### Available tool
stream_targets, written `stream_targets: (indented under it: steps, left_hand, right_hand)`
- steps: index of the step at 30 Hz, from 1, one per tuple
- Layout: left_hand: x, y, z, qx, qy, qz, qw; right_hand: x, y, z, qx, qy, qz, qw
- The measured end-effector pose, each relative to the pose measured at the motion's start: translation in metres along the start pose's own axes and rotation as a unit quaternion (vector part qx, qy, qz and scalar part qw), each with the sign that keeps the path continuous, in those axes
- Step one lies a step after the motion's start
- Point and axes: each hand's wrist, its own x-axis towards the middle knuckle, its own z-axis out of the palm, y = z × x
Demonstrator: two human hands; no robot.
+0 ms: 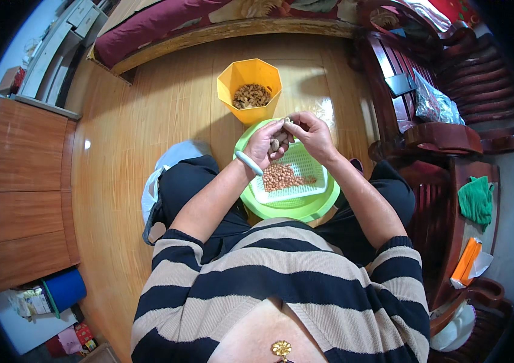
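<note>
My left hand [259, 145] is closed around a few unshelled peanuts [276, 144]. A pale peanut shell [287, 121] sits between the fingertips of both hands, where my right hand [315, 137] pinches it together with the left thumb. Both hands are held over a white plastic basket [281, 195], which rests in a light green basin [322, 209] between my knees. Reddish shelled peanuts [282, 176] lie spread over the basket's bottom. Just beyond the basin stands a yellow octagonal bin [263, 115] with brown shells [251, 95] inside.
A pale plastic bag [150, 196] lies beside my left knee. To the right is a dark red wooden bench [444, 139] bearing a phone [400, 84] and a clear bag [433, 103]. A wooden bed frame [233, 28] crosses the far side; cabinets [21, 187] line the left.
</note>
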Motion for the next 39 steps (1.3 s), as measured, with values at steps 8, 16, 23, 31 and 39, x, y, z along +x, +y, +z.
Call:
stream_targets:
  steps: [8,16,23,31,39]
  left_hand:
    - [0.000,-0.005,-0.002,0.026,-0.008,-0.065,0.997]
    - [0.000,-0.022,-0.005,-0.022,0.011,-0.136,0.990]
    - [0.003,-0.022,-0.012,-0.010,0.018,-0.138,0.990]
    - [0.008,-0.027,-0.024,0.113,0.040,-0.149,0.982]
    - [0.010,-0.032,-0.029,0.142,0.093,-0.177,0.969]
  right_hand:
    - [-0.008,-0.009,-0.002,-0.130,-0.060,-0.095,0.985]
    - [-0.021,0.032,0.012,-0.117,-0.007,-0.034,0.993]
    - [-0.018,0.041,-0.007,0.309,-0.104,0.223,0.919]
    - [-0.019,0.068,-0.010,0.274,-0.076,0.266,0.921]
    - [-0.019,0.078,-0.024,-0.255,-0.037,0.223,0.940]
